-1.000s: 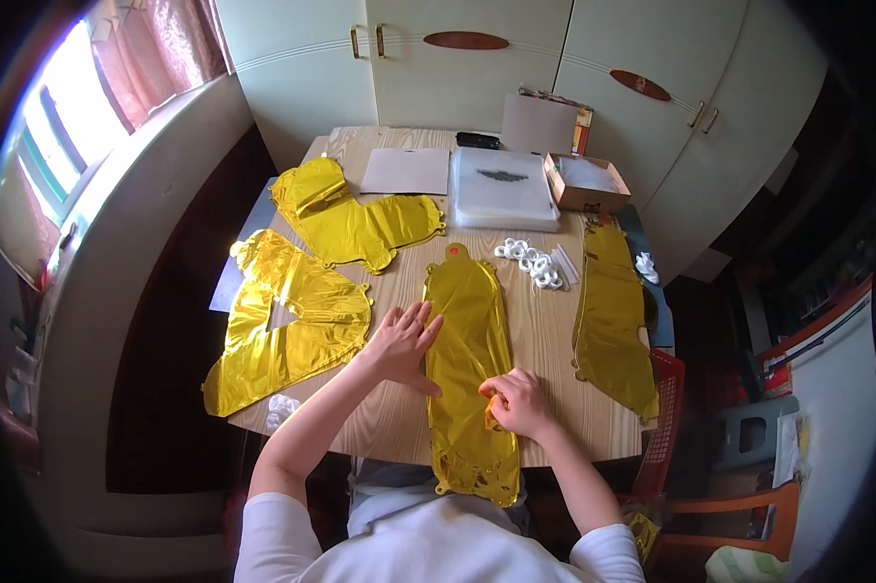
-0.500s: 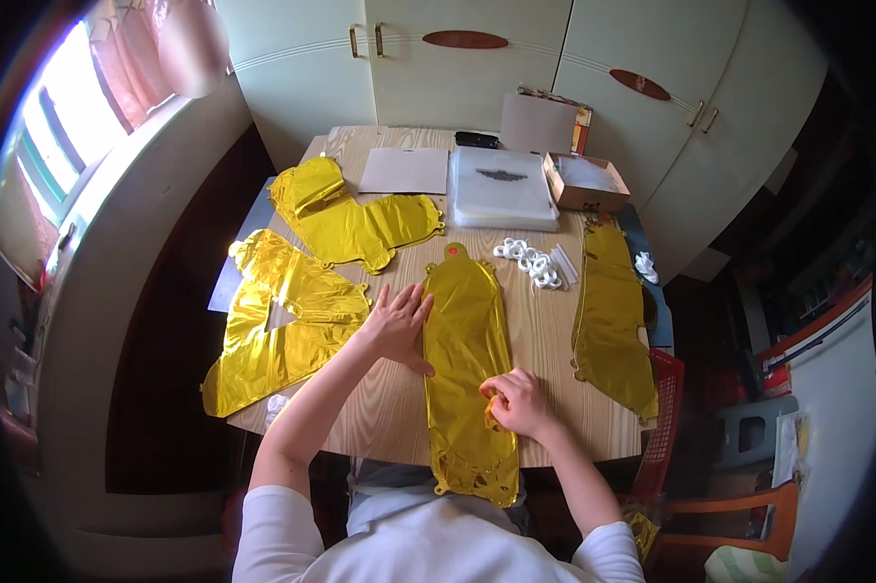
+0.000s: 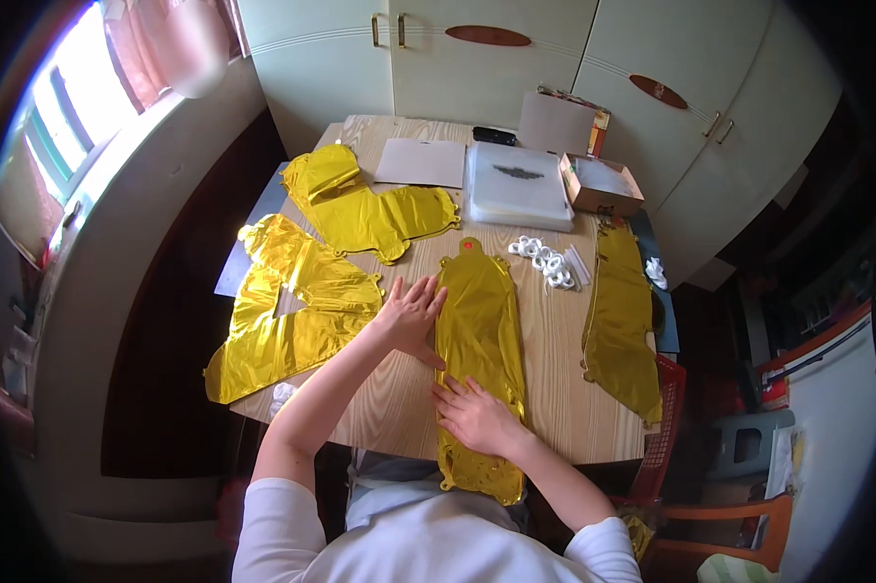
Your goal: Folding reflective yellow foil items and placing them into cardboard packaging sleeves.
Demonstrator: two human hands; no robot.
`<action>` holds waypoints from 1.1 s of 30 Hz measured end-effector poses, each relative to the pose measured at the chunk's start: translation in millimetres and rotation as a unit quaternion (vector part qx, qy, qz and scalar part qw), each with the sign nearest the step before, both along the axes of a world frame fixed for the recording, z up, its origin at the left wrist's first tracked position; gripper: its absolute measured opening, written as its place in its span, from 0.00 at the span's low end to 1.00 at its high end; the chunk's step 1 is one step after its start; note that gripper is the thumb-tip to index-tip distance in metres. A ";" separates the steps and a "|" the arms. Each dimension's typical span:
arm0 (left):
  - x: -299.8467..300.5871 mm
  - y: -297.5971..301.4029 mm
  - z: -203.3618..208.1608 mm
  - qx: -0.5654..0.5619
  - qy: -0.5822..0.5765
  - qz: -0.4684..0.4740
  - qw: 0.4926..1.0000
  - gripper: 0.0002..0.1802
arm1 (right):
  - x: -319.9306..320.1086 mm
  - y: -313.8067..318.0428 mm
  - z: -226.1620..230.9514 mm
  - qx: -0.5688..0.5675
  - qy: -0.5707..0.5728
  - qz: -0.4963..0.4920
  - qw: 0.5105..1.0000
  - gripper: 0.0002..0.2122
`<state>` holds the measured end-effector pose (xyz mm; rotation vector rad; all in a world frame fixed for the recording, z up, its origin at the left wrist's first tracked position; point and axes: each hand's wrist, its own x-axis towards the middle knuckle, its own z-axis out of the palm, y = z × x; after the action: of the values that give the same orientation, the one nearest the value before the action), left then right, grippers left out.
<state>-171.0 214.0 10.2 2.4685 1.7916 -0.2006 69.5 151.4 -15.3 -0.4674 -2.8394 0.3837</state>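
A long gold foil balloon (image 3: 482, 325), flat and uninflated with a red dot on its top tab, lies before me and hangs over the table's near edge. My left hand (image 3: 411, 319) is open, its fingers spread along the balloon's left edge. Lower down, my right hand (image 3: 479, 418) rests flat across the foil with its fingers stretched out to the left. Other flat gold foil balloons surround it: a creased one (image 3: 326, 325) to the left, another (image 3: 370, 209) behind that, and a long one (image 3: 621, 316) at the right edge.
White ribbon rolls (image 3: 543, 258) lie beside thin white sticks (image 3: 579, 266). Behind them sit a stack of clear plastic sleeves (image 3: 521, 199), an open cardboard box (image 3: 603, 199) and a grey sheet (image 3: 421, 163). A red plastic basket (image 3: 659, 428) and a wooden chair (image 3: 729, 510) stand at the right.
My right hand has let go of the bit of foil it pinched at the balloon's right edge. It has moved left and now lies flat on the balloon. My left hand stays at the left edge.
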 end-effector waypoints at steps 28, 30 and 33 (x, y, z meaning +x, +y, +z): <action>56.5 -49.9 -25.6 0.108 -0.120 -0.051 0.986 0.55 | 77.5 3.3 9.0 0.005 0.077 -0.131 0.988 0.18; 56.8 -50.2 -24.8 0.110 -0.118 -0.053 0.986 0.55 | 89.9 10.4 11.4 0.020 0.032 -0.140 0.989 0.18; 57.0 -49.0 -25.3 0.111 -0.123 -0.059 0.984 0.55 | 102.1 10.9 1.5 -0.007 0.007 -0.141 0.990 0.22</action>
<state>-114.0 165.0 -15.1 2.6094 1.6473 0.3026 171.6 162.3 -13.8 -0.8521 -2.7032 0.3488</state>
